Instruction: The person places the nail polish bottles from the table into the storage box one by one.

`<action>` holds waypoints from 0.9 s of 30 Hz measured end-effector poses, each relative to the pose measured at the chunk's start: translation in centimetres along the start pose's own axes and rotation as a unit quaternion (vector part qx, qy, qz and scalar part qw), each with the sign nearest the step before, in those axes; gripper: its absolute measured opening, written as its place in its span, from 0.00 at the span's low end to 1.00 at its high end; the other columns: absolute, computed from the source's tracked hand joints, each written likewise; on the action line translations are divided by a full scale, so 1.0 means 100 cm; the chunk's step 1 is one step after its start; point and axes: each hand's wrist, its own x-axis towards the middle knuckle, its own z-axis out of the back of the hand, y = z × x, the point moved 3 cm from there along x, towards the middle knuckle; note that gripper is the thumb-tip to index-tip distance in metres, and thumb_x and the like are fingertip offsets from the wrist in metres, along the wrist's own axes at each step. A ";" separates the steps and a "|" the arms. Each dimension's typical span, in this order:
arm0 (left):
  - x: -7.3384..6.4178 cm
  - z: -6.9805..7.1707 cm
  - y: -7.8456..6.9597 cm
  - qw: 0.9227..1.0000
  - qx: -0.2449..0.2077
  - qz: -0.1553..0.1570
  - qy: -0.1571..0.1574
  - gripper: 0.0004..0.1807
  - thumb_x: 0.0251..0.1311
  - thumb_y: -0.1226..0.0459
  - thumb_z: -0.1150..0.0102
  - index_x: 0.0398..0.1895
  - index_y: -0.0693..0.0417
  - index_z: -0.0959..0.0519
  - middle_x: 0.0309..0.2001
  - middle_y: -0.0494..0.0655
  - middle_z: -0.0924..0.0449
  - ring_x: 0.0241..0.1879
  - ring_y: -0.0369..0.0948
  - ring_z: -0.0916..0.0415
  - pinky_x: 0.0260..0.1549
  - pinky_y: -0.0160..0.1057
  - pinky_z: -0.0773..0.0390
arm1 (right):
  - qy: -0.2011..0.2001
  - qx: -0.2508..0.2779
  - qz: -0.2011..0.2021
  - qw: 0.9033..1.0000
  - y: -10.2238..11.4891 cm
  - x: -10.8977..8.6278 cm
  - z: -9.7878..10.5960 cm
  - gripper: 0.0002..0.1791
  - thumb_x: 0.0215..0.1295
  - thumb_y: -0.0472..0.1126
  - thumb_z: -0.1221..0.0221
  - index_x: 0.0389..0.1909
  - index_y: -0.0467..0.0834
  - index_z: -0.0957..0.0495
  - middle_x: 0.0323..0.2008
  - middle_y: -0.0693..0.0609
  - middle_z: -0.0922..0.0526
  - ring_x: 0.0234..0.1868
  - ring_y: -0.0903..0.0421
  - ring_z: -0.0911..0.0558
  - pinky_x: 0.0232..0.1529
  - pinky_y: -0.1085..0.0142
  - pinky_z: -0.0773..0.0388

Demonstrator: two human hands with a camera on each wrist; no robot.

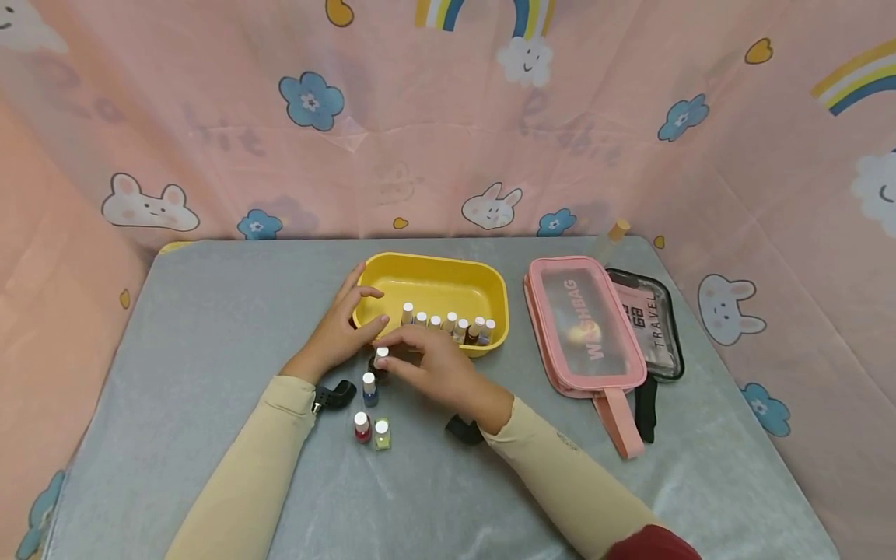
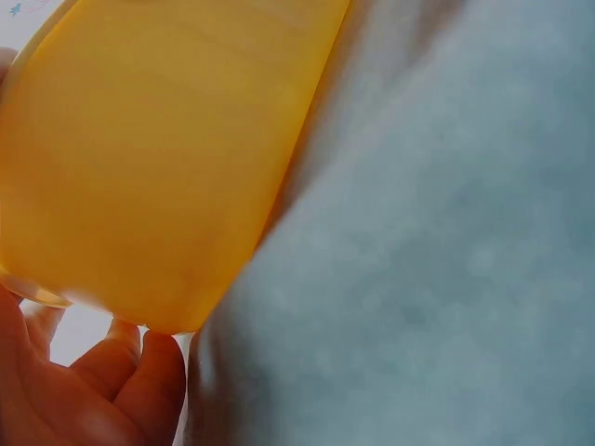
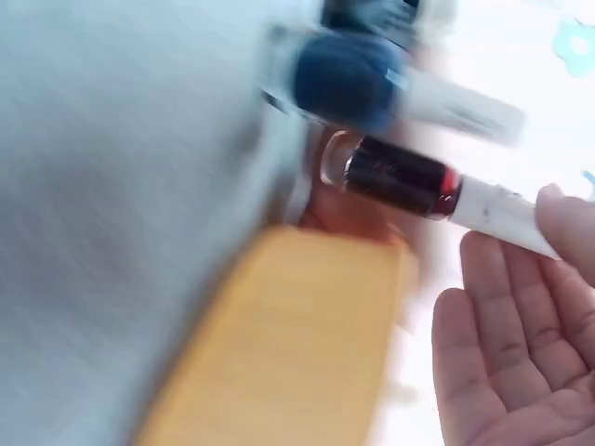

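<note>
My left hand (image 1: 334, 330) holds the left end of a yellow plastic tub (image 1: 434, 268), thumb and index finger over the rim. Other fingertips touch the tub's outer wall (image 2: 177, 167) in the left wrist view. With thumb and fingertips, my right hand (image 1: 441, 369) pinches the white cap of a dark red nail polish bottle (image 3: 395, 177), just outside the tub's front left corner. Close by stands a blue nail polish bottle (image 1: 369, 390). Nearer me are a red bottle (image 1: 362, 428) and a yellow-green bottle (image 1: 382, 435). Several white-capped bottles (image 1: 451, 320) line the tub's front side.
A pink wash bag (image 1: 535, 334) with a clear window lies right of the tub, overlapping a black-edged clear travel bag (image 1: 665, 327). Behind them stands a clear bottle with a tan cap (image 1: 618, 229). A pink patterned curtain (image 1: 420, 155) hangs behind the grey-covered table (image 1: 210, 311).
</note>
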 end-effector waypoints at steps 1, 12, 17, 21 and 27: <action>0.000 0.000 0.000 1.000 0.000 0.000 0.001 0.24 0.69 0.55 0.35 0.62 0.57 0.24 0.87 0.43 0.60 0.83 0.52 0.58 0.76 0.65 0.49 | -0.014 0.007 0.003 1.000 0.004 0.001 0.007 0.13 0.67 0.35 0.28 0.50 0.39 0.13 0.45 0.52 0.12 0.48 0.59 0.15 0.54 0.53 0.15; -0.001 0.001 -0.002 1.000 -0.006 0.007 0.005 0.23 0.69 0.56 0.35 0.61 0.55 0.24 0.87 0.41 0.62 0.83 0.51 0.58 0.76 0.66 0.49 | -0.173 0.017 -0.075 0.982 -0.010 0.008 0.104 0.12 0.68 0.36 0.28 0.49 0.38 0.14 0.40 0.47 0.09 0.48 0.49 0.12 0.58 0.47 0.18; -0.002 0.000 -0.002 1.000 -0.007 0.014 0.009 0.22 0.69 0.56 0.35 0.62 0.54 0.24 0.87 0.36 0.62 0.83 0.50 0.59 0.76 0.65 0.49 | -0.198 -0.022 -0.149 0.969 -0.045 -0.001 0.121 0.14 0.67 0.39 0.27 0.50 0.37 0.14 0.41 0.46 0.09 0.49 0.47 0.12 0.57 0.48 0.17; -0.001 0.000 -0.002 1.000 -0.010 0.012 0.008 0.22 0.69 0.56 0.35 0.62 0.55 0.24 0.87 0.39 0.62 0.83 0.50 0.58 0.76 0.65 0.49 | -0.181 -0.048 -0.189 0.964 -0.064 -0.006 0.120 0.13 0.66 0.40 0.26 0.47 0.38 0.13 0.41 0.46 0.09 0.45 0.47 0.12 0.50 0.51 0.14; 0.000 0.000 -0.001 1.000 -0.008 0.009 0.006 0.22 0.69 0.56 0.35 0.61 0.55 0.24 0.87 0.43 0.61 0.83 0.51 0.58 0.76 0.65 0.49 | -0.148 -0.075 -0.215 0.962 -0.076 -0.007 0.115 0.13 0.65 0.41 0.25 0.47 0.39 0.12 0.40 0.47 0.09 0.43 0.48 0.12 0.41 0.54 0.12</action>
